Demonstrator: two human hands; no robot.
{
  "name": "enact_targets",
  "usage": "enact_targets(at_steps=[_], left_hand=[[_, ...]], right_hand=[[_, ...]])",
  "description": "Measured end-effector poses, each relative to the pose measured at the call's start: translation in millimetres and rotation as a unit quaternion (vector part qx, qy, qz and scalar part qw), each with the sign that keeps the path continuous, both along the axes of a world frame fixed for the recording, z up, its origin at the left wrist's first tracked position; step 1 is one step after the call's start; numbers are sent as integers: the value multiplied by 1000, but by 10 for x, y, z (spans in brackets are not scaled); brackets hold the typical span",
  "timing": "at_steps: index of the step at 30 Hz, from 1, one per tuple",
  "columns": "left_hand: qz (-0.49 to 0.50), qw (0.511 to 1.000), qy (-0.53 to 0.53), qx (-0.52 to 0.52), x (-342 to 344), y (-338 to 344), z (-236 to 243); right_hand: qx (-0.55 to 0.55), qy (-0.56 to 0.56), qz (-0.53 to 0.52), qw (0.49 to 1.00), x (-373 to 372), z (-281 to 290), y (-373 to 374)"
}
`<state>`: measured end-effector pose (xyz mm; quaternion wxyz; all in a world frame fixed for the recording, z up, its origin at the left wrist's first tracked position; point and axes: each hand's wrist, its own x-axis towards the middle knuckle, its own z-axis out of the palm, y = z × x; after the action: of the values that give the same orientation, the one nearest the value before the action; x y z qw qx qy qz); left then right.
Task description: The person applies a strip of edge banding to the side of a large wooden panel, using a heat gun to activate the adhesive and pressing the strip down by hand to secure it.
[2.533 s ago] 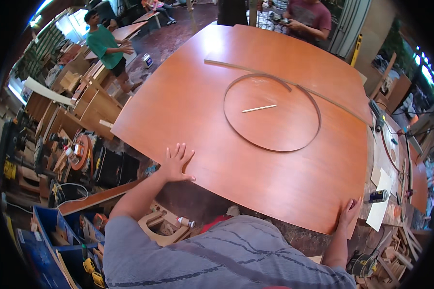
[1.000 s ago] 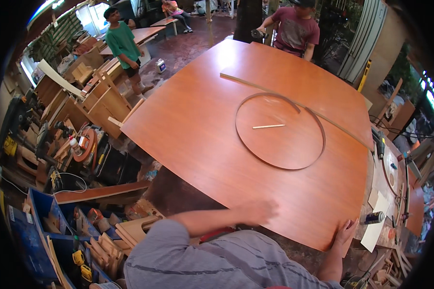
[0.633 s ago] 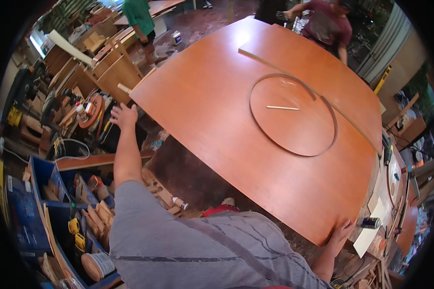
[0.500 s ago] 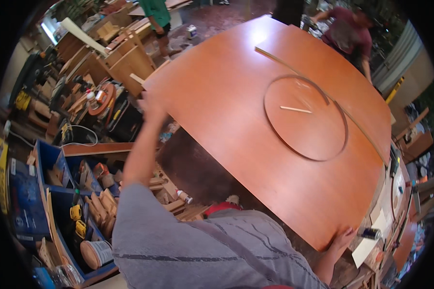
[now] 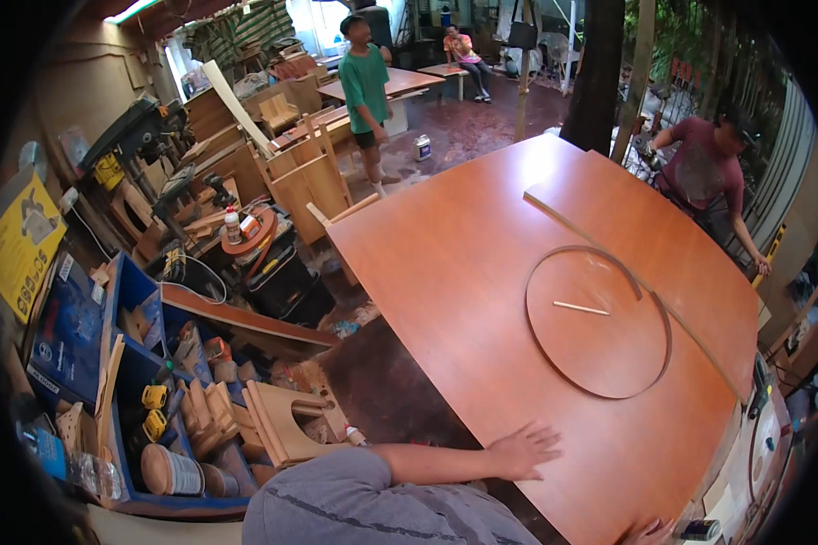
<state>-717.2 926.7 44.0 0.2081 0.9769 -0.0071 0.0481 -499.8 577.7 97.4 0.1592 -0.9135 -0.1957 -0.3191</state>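
A large reddish-brown wood panel (image 5: 445, 291) spreads out in front of me. My left hand (image 5: 525, 451) lies flat on its near part with fingers spread, gripping nothing. At the panel's near right corner, my right hand (image 5: 650, 532) rests with outstretched fingers on the surface; the picture's lower edge cuts off the rest of it. A thin curved strip (image 5: 529, 307) forms an almost closed ring on the panel. Inside the ring lies a short pale stick (image 5: 582, 309). A long narrow strip (image 5: 700, 346) runs along the panel beyond the ring. A dark can (image 5: 700, 529) is beside my right hand.
Blue bins (image 5: 141, 289) with wood offcuts and yellow-black tools stand at left. A person in maroon (image 5: 707, 163) is beyond the panel's right side; a person in green (image 5: 364, 86) stands behind it. Another person (image 5: 463, 54) sits farther back. A dark post (image 5: 598, 82) rises behind the panel.
My left hand has left the panel's far left corner and come down onto its near part. My right hand stays at the near right corner. The view has tilted up, showing more of the workshop.
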Motion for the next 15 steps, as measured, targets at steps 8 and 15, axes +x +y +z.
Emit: enact_targets(at_steps=[8, 15], left_hand=[[191, 975, 22, 116, -428, 1149, -10], [336, 932, 43, 128, -960, 3392, -111]], right_hand=[[-3, 135, -3, 991, -398, 660, 572], [49, 91, -151, 983, -137, -471, 488]])
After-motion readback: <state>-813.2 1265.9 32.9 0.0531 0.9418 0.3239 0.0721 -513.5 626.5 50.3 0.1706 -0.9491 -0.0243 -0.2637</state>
